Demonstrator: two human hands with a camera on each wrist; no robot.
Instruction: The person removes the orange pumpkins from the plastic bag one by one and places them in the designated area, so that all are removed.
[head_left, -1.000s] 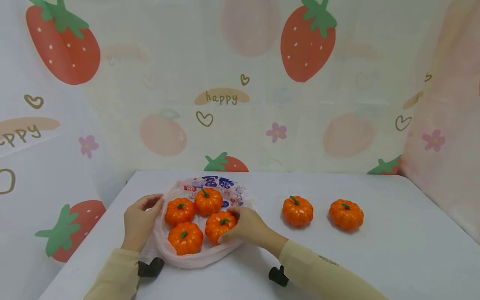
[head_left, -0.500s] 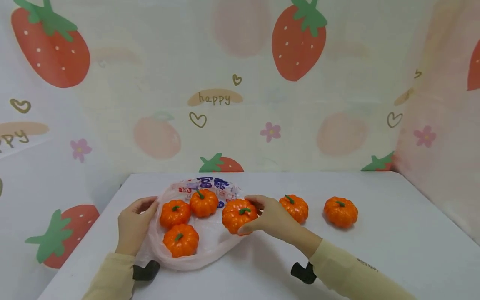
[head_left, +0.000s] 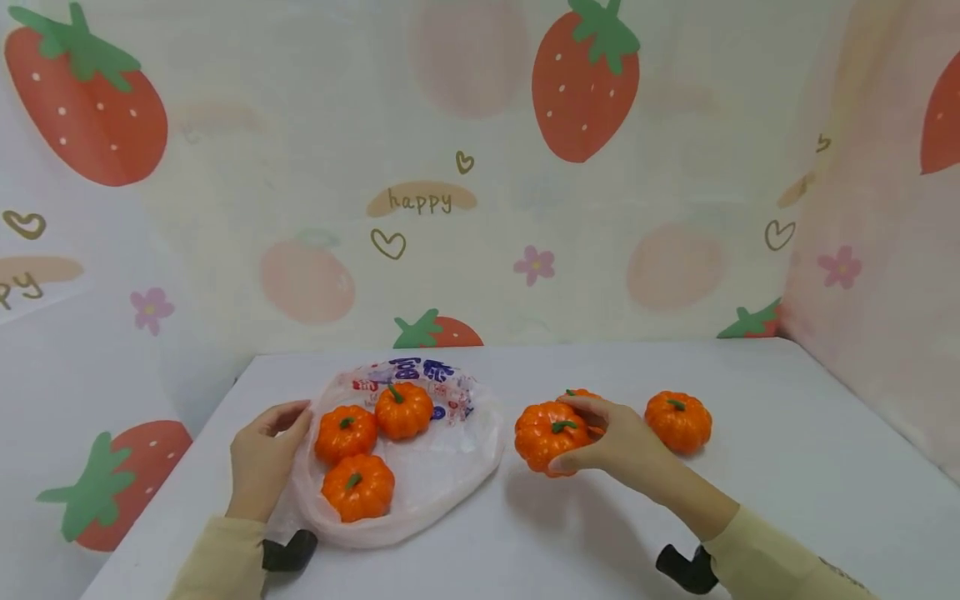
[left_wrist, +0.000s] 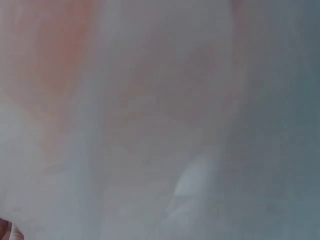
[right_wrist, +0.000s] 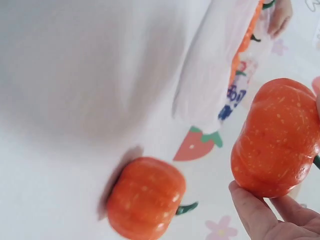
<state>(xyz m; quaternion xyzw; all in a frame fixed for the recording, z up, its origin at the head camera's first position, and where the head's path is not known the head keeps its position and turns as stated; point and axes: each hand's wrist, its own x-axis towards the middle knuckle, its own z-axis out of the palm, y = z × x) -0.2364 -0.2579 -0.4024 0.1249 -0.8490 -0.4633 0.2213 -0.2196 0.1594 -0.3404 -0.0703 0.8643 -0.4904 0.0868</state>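
Three artificial mini pumpkins (head_left: 357, 487) in a plastic bag (head_left: 465, 475) near the left edge of the desk (head_left: 420, 575) | left hand (head_left: 262, 454): pinches the bag by its rim | right hand (head_left: 630, 442): grips a fourth pumpkin (head_left: 542, 437) aloft, midway between side edges | advice: firm thumb-and-finger hold, clearance from two loose pumpkins (head_left: 678, 422) toward right edge

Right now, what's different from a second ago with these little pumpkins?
The right hand lifted one pumpkin out of the bag and carried it rightward; it now holds it above the table, partly hiding another pumpkin. Nothing was let go. Unchanged: the left hand at the bag's edge, three pumpkins inside, and the far-right pumpkin.
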